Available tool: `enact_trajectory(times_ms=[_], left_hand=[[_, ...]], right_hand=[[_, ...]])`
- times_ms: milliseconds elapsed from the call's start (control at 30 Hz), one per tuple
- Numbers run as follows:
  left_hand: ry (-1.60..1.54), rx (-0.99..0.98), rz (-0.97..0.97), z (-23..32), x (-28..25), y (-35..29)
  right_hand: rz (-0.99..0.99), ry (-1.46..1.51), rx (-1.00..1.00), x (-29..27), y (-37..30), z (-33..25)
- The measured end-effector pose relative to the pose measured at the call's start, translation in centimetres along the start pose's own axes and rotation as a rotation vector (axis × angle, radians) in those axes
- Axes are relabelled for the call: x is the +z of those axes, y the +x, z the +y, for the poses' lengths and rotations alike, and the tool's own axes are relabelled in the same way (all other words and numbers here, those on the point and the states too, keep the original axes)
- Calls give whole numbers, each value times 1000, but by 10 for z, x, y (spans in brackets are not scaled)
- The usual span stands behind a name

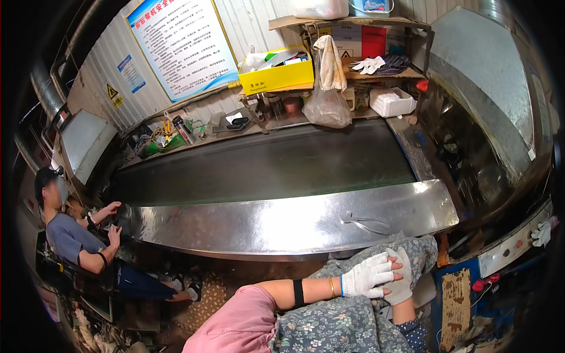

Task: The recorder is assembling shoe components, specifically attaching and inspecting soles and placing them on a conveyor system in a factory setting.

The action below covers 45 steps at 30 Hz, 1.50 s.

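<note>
My left hand (367, 277), in a white knitted glove with bare fingertips, lies across my right hand with its fingers stretched and slightly apart. Under it, my right hand (401, 287) wears a similar glove and rests flat on the grey floral cloth (329, 326) over my lap; part of it is covered by the left. Neither hand holds anything that I can see. Just beyond them, a slim silver tool (366, 223) resembling tweezers lies on the shiny metal tabletop (276, 226).
Behind the metal top runs a wide dark conveyor belt (265, 165). A seated person (82, 235) is at the far left end. A yellow box (276, 77), a cloth (329, 62) and a plastic bag (328, 109) are along the back. A control panel (512, 250) stands at right.
</note>
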State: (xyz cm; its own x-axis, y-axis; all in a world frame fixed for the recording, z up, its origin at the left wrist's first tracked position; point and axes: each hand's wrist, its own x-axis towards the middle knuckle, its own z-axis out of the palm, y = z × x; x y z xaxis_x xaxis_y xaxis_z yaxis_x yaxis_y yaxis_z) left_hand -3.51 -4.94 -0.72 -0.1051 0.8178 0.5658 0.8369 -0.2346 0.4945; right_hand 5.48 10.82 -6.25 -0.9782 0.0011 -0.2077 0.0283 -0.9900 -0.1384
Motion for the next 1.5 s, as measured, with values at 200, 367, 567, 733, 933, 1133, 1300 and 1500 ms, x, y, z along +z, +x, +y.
enact_trajectory(times_ms=[200, 367, 567, 733, 933, 1133, 1300, 1500], left_hand=[[6, -3, -7, -2, 1, -2], [9, -2, -3, -4, 3, -4], [1, -13, -21, -7, 7, -1], [-11, -16, -29, -9, 7, 1], [-16, 0, -17, -13, 9, 3], [-29, -13, -14, -15, 10, 3], [-20, 0, 11, -16, 9, 3], [-12, 42, 37, -15, 9, 4]], right_hand=[[70, -73, -48, 1, -1, 2], [76, -119, -64, -2, 1, 1], [56, -173, -74, -11, 4, 0], [31, -409, -163, -23, 6, 0], [-15, -314, -114, -20, 8, -1], [100, -133, -44, 9, 5, 0], [230, -138, -65, 18, 4, 2], [241, -30, -36, 14, 3, 4]])
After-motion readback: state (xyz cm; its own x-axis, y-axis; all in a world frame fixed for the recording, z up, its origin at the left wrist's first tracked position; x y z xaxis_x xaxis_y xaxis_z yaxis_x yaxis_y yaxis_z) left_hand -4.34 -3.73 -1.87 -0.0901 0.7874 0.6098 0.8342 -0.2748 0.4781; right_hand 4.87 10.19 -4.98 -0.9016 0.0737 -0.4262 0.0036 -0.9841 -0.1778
